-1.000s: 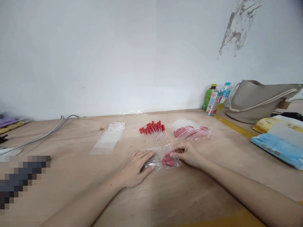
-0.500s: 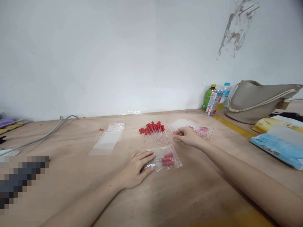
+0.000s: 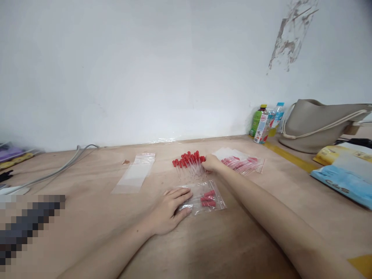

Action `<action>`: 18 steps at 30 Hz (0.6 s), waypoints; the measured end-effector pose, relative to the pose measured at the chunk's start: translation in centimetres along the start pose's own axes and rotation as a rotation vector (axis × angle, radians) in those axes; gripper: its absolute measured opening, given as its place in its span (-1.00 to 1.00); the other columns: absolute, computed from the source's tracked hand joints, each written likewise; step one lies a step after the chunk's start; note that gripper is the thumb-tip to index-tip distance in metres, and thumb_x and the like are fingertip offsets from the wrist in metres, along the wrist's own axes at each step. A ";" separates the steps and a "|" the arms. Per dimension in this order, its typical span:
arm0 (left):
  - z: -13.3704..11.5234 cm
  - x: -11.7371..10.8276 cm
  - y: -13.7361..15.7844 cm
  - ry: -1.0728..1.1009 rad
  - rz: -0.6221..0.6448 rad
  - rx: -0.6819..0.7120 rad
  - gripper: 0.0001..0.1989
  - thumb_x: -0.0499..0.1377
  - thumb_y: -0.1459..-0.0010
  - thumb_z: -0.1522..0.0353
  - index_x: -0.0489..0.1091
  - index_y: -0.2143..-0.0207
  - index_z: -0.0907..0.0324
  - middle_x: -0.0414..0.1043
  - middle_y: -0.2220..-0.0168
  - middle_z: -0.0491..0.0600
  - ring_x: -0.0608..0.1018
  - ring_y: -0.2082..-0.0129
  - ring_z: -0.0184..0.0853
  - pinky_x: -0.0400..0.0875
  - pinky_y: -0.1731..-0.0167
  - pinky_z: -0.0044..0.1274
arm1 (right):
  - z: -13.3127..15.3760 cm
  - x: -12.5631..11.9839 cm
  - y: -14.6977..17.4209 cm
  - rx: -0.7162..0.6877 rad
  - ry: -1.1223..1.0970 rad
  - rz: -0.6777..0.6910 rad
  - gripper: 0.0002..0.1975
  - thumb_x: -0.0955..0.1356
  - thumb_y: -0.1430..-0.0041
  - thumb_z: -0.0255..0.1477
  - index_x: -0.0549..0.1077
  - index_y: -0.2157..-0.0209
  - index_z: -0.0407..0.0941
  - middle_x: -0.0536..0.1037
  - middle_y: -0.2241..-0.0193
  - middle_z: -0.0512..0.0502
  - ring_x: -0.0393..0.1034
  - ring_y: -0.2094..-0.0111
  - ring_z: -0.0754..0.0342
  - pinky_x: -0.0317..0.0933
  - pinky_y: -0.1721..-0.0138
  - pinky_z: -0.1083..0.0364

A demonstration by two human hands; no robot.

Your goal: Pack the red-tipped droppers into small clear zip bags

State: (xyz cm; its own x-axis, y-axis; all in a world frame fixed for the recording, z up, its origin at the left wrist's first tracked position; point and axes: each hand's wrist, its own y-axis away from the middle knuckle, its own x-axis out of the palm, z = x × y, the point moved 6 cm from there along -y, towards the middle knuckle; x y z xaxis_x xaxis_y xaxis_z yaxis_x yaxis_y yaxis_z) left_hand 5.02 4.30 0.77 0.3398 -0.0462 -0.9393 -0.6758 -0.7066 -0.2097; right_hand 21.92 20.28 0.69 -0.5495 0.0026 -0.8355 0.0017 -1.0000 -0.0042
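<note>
My left hand (image 3: 171, 209) lies flat, fingers stretched out, on the near end of a clear zip bag (image 3: 194, 199). Inside that bag are several droppers with red bulbs (image 3: 208, 203). My right hand (image 3: 211, 163) is at the right end of a pile of droppers (image 3: 188, 161), its fingers closed at a red bulb; the fingertips are partly hidden. The pile's droppers have red bulbs and thin clear stems pointing toward me. Just right of my right hand lie filled bags of droppers (image 3: 245, 164), overlapping one another.
A stack of flat clear zip bags (image 3: 135, 174) lies left of the pile. Drink bottles (image 3: 261, 126), a grey bag (image 3: 316, 124) and blue and yellow packs (image 3: 343, 182) stand or lie at the right. A grey cable (image 3: 58, 170) crosses the left side.
My right hand has moved left from the filled bags to the dropper pile and now touches a red bulb there. My left hand stays on the zip bag.
</note>
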 end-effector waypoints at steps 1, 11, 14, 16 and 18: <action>0.0 0.0 0.0 0.000 0.003 -0.001 -0.58 -0.05 -0.22 0.20 0.12 -0.12 0.04 0.14 -0.14 -0.02 0.20 -0.12 -0.22 0.09 -0.08 -0.28 | -0.3 -0.1 0.2 0.010 -0.048 0.014 -0.82 0.28 0.07 -0.53 0.43 0.35 -0.25 0.46 0.70 -0.10 0.40 0.63 0.06 0.21 0.61 0.19; 0.1 0.1 0.0 -0.008 0.005 0.000 -0.58 -0.06 -0.22 0.20 0.11 -0.13 0.04 0.13 -0.14 -0.02 0.20 -0.13 -0.22 0.08 -0.08 -0.28 | -5.1 -3.4 7.1 -0.177 -0.793 -0.365 -0.40 0.32 0.06 -0.38 0.03 -0.03 -0.11 0.30 0.54 0.14 0.33 0.62 0.19 0.30 0.62 0.18; 0.0 0.0 0.0 -0.005 0.007 -0.006 -0.58 -0.06 -0.22 0.20 0.11 -0.13 0.04 0.13 -0.15 -0.03 0.20 -0.13 -0.23 0.07 -0.09 -0.28 | -6.7 -2.6 8.8 -0.106 -0.964 -0.387 -0.39 0.37 0.12 -0.32 0.06 0.04 -0.09 0.28 0.59 0.17 0.33 0.59 0.16 0.33 0.61 0.15; 0.0 0.0 0.0 -0.005 0.005 -0.010 -0.58 -0.06 -0.22 0.20 0.11 -0.13 0.03 0.13 -0.15 -0.03 0.20 -0.13 -0.22 0.08 -0.09 -0.28 | -7.0 -1.8 9.3 -0.048 -1.052 -0.345 -0.44 0.38 0.13 -0.31 0.07 0.10 -0.08 0.30 0.62 0.18 0.34 0.59 0.16 0.34 0.57 0.15; 0.1 0.0 0.0 -0.005 0.004 -0.014 -0.58 -0.06 -0.22 0.20 0.11 -0.13 0.03 0.13 -0.15 -0.04 0.19 -0.13 -0.23 0.08 -0.09 -0.28 | -6.7 -1.2 9.7 -0.015 -1.122 -0.307 -0.50 0.38 0.14 -0.32 0.09 0.17 -0.07 0.32 0.61 0.17 0.35 0.59 0.17 0.35 0.55 0.15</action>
State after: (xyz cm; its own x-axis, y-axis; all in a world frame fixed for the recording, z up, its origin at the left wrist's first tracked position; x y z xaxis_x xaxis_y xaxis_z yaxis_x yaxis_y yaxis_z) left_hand 4.95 4.31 0.77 0.3340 -0.0453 -0.9415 -0.6675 -0.7166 -0.2024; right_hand 28.26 10.63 -2.03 -0.9598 0.2323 0.1576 -0.2539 -0.9578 -0.1346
